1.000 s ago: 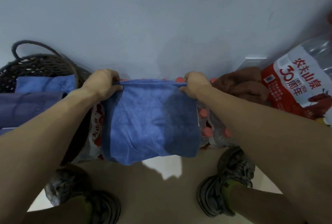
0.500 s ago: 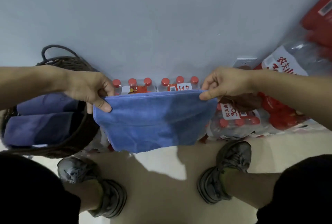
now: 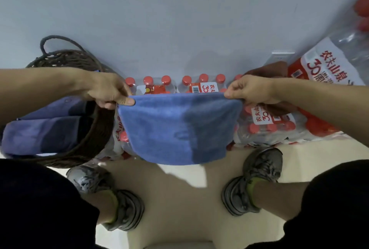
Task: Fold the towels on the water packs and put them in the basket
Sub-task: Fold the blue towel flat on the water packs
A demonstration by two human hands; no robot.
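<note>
Both hands, left hand and right hand, pinch the blue towel by its top corners, lifted slightly higher than before, its long axis stretched sideways above the water packs.

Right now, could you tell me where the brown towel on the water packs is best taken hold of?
Judging from the little that shows, take the brown towel by its exposed upper bunch, coming from above: it lies crumpled on the water packs, behind the right hand, with no clear corner in view.

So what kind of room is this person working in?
Probably a storeroom corner or a spare bit of a home. Shrink-wrapped water packs sit on the pale floor against a bare wall, beside a wicker basket of folded towels.
</note>
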